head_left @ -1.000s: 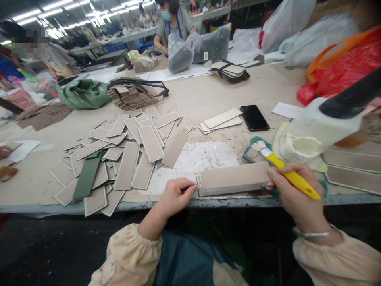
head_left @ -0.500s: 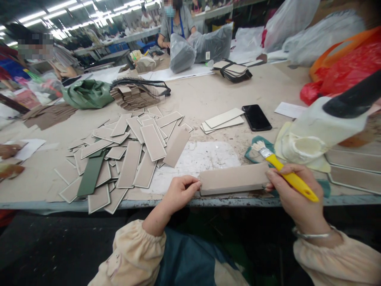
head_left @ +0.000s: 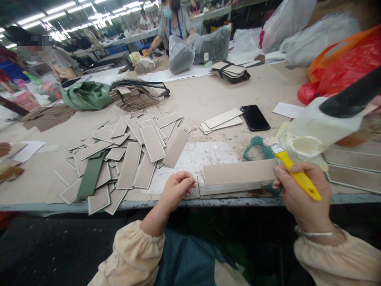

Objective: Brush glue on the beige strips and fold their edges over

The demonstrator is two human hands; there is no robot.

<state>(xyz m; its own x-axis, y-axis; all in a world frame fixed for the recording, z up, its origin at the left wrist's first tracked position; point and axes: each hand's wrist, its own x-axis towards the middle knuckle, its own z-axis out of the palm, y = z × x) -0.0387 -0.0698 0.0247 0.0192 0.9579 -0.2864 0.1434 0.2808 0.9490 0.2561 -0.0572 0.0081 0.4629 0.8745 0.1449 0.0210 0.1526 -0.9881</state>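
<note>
My right hand [head_left: 303, 190] is closed round a yellow-handled brush [head_left: 300, 178], its pale bristles pointing up and left. The thumb and fingertips of that hand also touch the right end of a beige strip [head_left: 239, 172]. That strip lies slightly askew over a pale strip or stack [head_left: 229, 188] at the table's front edge. Just left of the stack, my left hand [head_left: 179, 186] has its fingers curled, thumb against the fingertips; whether anything small is between them cannot be made out. Many beige rectangles with pale edges [head_left: 129, 165] and a green one [head_left: 91, 173] are piled to the left.
A cloudy plastic container [head_left: 330, 123] stands at the right beside a teal ring [head_left: 257, 143]. A black phone [head_left: 255, 117] and cream strips [head_left: 223, 118] lie behind the strip. Across the table are plastic bags [head_left: 212, 43] and a person [head_left: 175, 24]. Another person's hand shows at far left.
The beige strip has shifted right and away from me, uncovering the pale layer below. My left hand has come off its left end; my right hand has moved slightly right with the brush.
</note>
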